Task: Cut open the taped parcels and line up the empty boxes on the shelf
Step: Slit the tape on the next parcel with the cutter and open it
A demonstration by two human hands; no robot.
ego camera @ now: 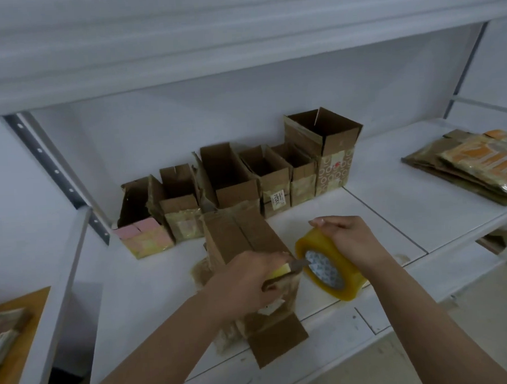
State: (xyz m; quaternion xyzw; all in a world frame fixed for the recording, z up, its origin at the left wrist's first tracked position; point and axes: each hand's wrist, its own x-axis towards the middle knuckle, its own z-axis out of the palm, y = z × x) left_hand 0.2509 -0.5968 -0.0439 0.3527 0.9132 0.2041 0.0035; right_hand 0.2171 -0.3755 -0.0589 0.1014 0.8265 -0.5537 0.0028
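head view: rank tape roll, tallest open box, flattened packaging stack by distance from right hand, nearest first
1. tape roll: under the right hand, gripped by it, at the front of the shelf.
2. tallest open box: behind the hand, at the right end of the row against the back wall.
3. flattened packaging stack: far right on the shelf.

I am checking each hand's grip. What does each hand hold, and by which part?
The left hand grips a small cutter by its handle. The right hand holds the roll of packing tape by its outer rim, from above.
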